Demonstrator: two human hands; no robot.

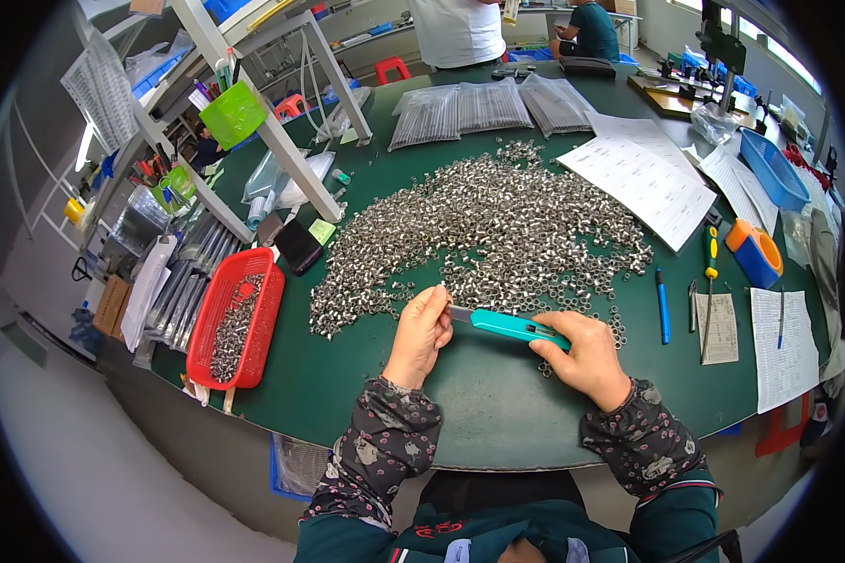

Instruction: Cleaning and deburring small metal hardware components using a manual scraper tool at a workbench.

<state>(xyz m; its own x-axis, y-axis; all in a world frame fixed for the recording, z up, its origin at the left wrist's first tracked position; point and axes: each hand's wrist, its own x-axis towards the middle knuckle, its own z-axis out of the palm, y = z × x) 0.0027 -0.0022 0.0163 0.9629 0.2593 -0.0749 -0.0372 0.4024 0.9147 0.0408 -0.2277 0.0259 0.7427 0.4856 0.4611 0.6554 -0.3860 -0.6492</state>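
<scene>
My right hand (587,357) is wrapped round the handle of a teal utility knife (512,325), whose blade points left. The blade tip reaches the fingertips of my left hand (421,333). Thumb and forefinger of that hand are pinched together; what sits between them is too small and hidden to make out. Just beyond both hands spreads a large heap of small metal rings (483,225) on the green table (498,413). A few loose rings lie close to my right hand.
At left stands a red basket (270,324) partly filled with metal pieces, beside a dark box (298,247). Bagged rods (488,105) lie behind the heap. To the right are papers (643,178), a blue pen (663,310), a screwdriver (712,253) and an orange-and-blue tape dispenser (756,253).
</scene>
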